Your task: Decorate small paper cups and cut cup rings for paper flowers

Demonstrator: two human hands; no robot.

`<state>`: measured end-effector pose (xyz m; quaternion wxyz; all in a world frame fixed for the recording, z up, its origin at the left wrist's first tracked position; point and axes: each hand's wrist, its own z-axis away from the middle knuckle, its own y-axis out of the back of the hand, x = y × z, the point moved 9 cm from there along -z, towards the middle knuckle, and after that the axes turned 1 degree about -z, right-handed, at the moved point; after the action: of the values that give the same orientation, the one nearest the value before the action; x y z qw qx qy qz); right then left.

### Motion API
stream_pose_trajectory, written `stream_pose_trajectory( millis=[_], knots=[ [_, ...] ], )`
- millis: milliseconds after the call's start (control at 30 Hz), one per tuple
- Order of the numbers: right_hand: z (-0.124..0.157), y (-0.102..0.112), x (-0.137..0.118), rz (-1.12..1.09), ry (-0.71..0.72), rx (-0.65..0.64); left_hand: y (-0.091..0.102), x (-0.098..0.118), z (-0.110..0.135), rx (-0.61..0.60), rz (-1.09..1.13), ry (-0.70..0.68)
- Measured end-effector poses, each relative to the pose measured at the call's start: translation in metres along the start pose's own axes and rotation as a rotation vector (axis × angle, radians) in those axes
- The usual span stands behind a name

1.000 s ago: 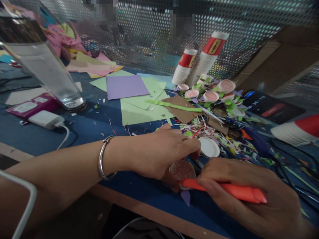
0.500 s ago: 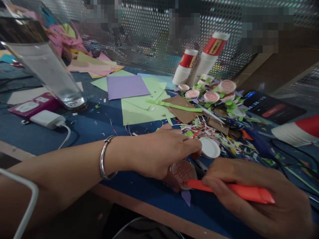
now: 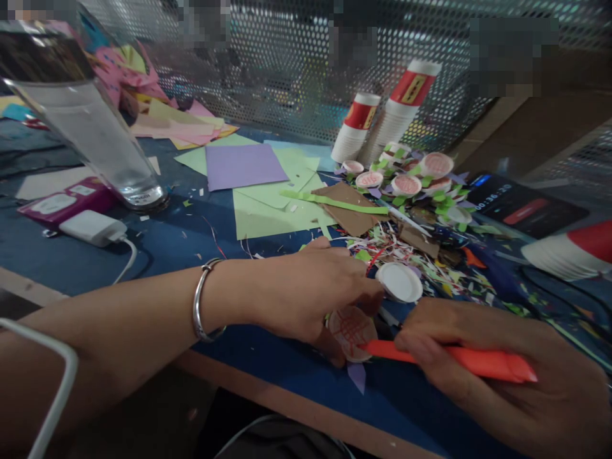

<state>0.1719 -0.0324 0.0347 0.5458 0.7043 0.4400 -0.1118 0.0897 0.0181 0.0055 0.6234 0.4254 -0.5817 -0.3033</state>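
Observation:
My left hand (image 3: 315, 287), a silver bangle at its wrist, grips a small round paper piece (image 3: 352, 333) by its edge. That piece bears a red drawn pattern, and a purple paper tip (image 3: 356, 377) sticks out under it. In my right hand (image 3: 488, 363) is an orange-red marker (image 3: 459, 358), its tip touching or just over the right part of the patterned disc. A plain white disc (image 3: 400, 282) lies just beyond both hands. Farther back is a pile of similar red-patterned discs (image 3: 406, 185) with green and purple paper leaves.
Paper scraps (image 3: 430, 268) litter the table right of centre. Two cup stacks (image 3: 356, 127) stand by the perforated metal screen (image 3: 268, 70). Purple paper (image 3: 243, 167) lies on green sheets; a water bottle (image 3: 95, 121) and white charger (image 3: 93, 227) are left. A phone (image 3: 526, 207) lies right.
My right hand and the marker have shifted slightly to the right and up along the disc. My left hand keeps its hold, its fingers barely moved.

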Motion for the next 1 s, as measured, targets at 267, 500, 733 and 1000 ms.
stream_pose_trajectory(
  millis=[267, 500, 733, 1000],
  knots=[
    [0.0007, -0.0020, -0.0003, 0.014, 0.009, -0.034, 0.0005, 0.0011, 0.0003, 0.005, -0.028, -0.003],
    [-0.0005, -0.0039, -0.0022, 0.069, 0.053, -0.082, 0.0017, 0.0019, 0.0005, 0.017, -0.013, -0.019],
    [-0.0011, -0.0037, 0.0004, 0.090, 0.046, -0.080, 0.0009, 0.0022, 0.0005, 0.024, -0.014, -0.030],
    [-0.0012, -0.0012, 0.0001, 0.086, 0.051, -0.050, 0.0012, 0.0022, 0.0004, 0.022, -0.024, -0.015]
  ],
)
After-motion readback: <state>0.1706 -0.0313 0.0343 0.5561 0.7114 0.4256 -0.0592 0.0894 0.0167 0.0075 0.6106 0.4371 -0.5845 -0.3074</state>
